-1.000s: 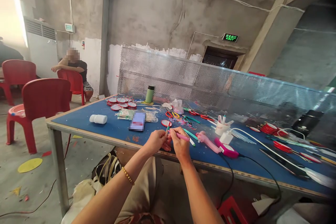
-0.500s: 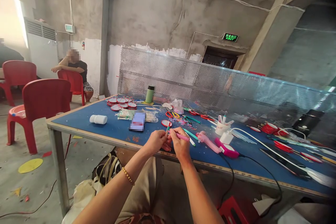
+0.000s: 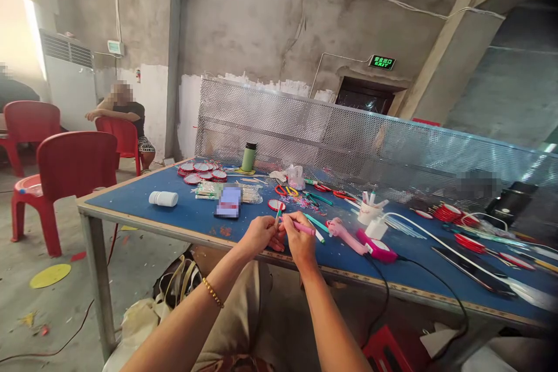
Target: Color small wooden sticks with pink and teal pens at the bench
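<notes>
My left hand [image 3: 260, 233] is closed, pinching a thin greenish stick [image 3: 278, 214] whose upper end shows red. In my right hand [image 3: 300, 244] is a pink marker pen [image 3: 304, 228], held like a pencil with its tip end towards the stick. The two hands meet at the table's front edge, and fingers hide where pen and stick come together. Just behind them lies a red-rimmed white disc [image 3: 276, 205]. A green-and-white marker [image 3: 320, 236] rests beside my right hand, and a pink glue-gun-like tool [image 3: 349, 237] lies further right.
On the blue table [image 3: 131, 209] are a white bottle [image 3: 163, 199], a phone [image 3: 228, 202], stacked red-rimmed discs [image 3: 203, 168], scissors [image 3: 286, 190], a green tumbler [image 3: 249, 158] and a white cup [image 3: 369, 211] of pens. Cables cross the right side. A person sits on a red chair [image 3: 118, 133] at left.
</notes>
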Demonstrator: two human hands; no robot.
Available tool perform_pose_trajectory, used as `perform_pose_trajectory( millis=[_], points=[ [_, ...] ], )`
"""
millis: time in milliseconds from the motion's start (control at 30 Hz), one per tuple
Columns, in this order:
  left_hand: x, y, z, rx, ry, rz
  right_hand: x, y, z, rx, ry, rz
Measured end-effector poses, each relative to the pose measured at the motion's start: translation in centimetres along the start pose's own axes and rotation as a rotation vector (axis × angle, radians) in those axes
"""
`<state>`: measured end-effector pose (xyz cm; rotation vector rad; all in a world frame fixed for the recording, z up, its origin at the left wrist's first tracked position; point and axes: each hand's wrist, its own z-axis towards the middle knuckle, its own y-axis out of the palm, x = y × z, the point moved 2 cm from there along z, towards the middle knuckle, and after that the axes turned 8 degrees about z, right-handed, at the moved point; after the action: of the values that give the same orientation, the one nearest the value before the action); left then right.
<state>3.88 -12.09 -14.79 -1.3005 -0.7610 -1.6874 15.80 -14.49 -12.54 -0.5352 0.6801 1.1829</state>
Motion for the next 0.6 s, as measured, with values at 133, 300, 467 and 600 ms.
perform_pose_trajectory(
  millis=[133,300,467,600],
  points=[
    [-0.06,0.02,0.01,0.002,-0.004,0.003,-0.16,0.03,0.01,-0.002,0.007,0.001],
    [-0.05,-0.01,0.0,0.006,-0.007,0.005,-0.23,0.07,-0.01,-0.008,0.011,-0.005],
    [-0.04,-0.02,0.05,0.005,-0.015,0.004,-0.01,0.04,-0.02,-0.012,0.011,-0.008],
    [-0.01,0.01,0.06,0.008,-0.014,0.01,0.01,0.01,-0.01,-0.01,0.004,-0.015]
  ],
)
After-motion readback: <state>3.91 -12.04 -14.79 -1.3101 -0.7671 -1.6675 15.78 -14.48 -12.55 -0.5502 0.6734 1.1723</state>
